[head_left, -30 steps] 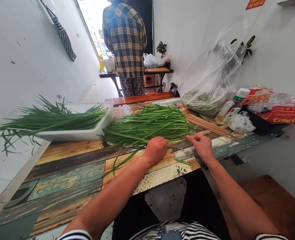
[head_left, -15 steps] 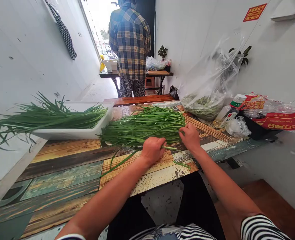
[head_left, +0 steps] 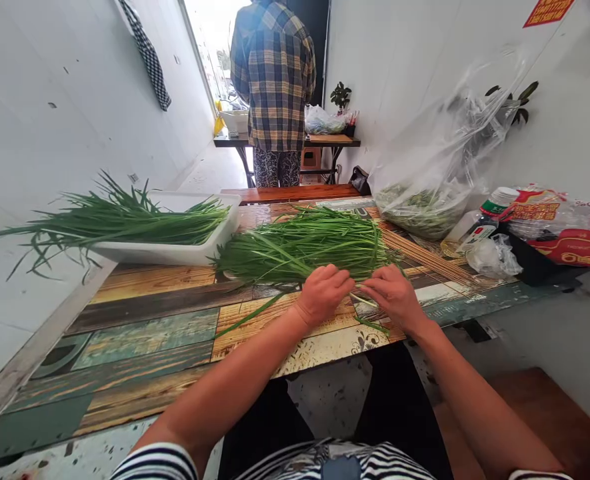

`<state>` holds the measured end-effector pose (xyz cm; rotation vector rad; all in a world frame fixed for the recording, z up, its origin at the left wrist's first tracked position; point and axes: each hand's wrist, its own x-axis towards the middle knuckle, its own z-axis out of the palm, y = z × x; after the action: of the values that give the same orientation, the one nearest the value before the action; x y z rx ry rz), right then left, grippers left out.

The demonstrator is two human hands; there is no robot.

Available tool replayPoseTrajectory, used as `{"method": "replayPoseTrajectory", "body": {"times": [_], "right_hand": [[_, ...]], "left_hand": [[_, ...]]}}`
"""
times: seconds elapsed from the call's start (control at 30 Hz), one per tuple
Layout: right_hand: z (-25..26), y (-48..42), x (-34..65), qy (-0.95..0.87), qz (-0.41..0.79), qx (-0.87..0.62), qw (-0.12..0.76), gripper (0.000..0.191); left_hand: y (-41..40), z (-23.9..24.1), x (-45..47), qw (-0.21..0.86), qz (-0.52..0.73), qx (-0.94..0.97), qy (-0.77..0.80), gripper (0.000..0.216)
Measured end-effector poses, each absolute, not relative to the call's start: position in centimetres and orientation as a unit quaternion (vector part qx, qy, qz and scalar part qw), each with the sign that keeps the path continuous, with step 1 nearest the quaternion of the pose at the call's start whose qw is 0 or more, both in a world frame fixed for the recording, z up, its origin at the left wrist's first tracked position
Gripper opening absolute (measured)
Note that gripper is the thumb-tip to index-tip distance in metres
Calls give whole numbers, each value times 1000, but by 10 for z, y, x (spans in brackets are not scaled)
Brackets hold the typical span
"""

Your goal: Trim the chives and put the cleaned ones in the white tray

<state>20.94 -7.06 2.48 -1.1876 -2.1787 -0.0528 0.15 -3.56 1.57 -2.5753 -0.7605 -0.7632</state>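
Observation:
A pile of garlic chives (head_left: 299, 243) lies on the patterned wooden-look table (head_left: 165, 320), stem ends toward the right. At the pile's near edge, my left hand (head_left: 326, 293) is closed around chive stems. Just to its right my right hand (head_left: 393, 297) is closed, thumb and fingertips pinched at the pale stem ends that reach out from my left hand. The exact grip is partly hidden by the fingers. A short loose chive piece (head_left: 372, 325) rests on the table below my hands, and a longer loose chive leaf (head_left: 249, 315) lies to the left.
A white tray (head_left: 159, 252) with more chives stands at left. Right of the pile are wooden skewers (head_left: 429, 257), a clear plastic bag (head_left: 425, 180) of greens, a bottle (head_left: 475, 227) and red-printed packaging (head_left: 575, 243). A person in a plaid shirt (head_left: 277, 80) stands at a far table.
My right hand has come down from the pile's stem ends to meet the stems at my left hand. The whole view has shifted a little.

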Motion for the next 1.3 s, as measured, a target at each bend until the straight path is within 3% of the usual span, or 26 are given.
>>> {"method": "replayPoseTrajectory", "body": {"times": [0.17, 0.33, 0.47, 0.63, 0.77, 0.9, 1.07, 1.3], "right_hand": [[7, -63, 255, -813, 70, -499, 292, 27], [29, -76, 266, -687, 12, -627, 368, 43], [51, -83, 227, -666, 58, -635, 386, 58], [36, -71, 196, -715, 211, -566, 353, 51], [17, -60, 206, -729, 260, -532, 344, 45], [15, -57, 222, -677, 289, -545, 402, 48], [24, -67, 226, -545, 241, -585, 550, 45], [35, -89, 199, -619, 146, -584, 504, 28]], "left_hand": [[-40, 16, 4, 179, -243, -921, -246, 18], [-37, 16, 2, 190, -268, -905, -270, 21], [-37, 15, 2, 190, -279, -902, -269, 18], [-37, 11, 0, 176, -297, -901, -264, 18], [-31, 5, 2, 131, -305, -908, -255, 18], [-28, 4, 8, 62, -335, -911, -234, 20], [-30, 7, 5, 15, -355, -903, -244, 21], [-32, 11, 3, 20, -351, -900, -258, 22]]}}
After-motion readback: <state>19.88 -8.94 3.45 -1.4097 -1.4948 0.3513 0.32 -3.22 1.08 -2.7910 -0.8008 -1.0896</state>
